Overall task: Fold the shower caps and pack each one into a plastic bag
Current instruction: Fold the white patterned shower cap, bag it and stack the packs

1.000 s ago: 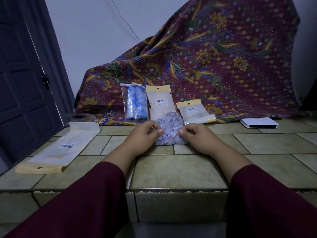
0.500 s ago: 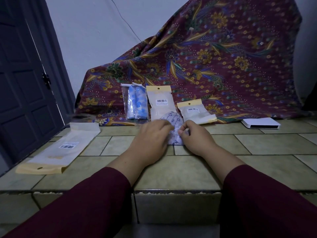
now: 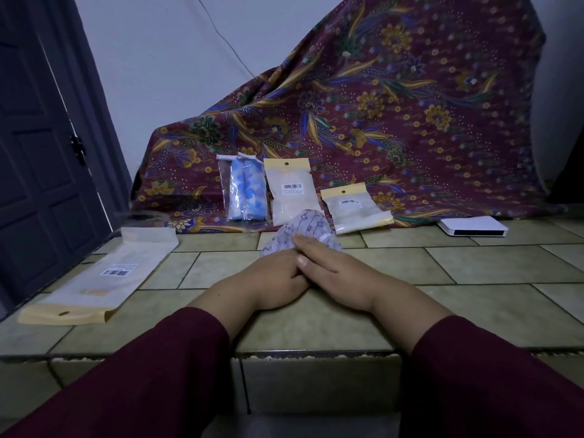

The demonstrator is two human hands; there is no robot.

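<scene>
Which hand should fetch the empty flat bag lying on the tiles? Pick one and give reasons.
Left. The long empty plastic bag with the yellow header lies on the left hand's side, with open tiles between. The right hand, laid flat over the folded white patterned shower cap, can hold the fold down.
</scene>
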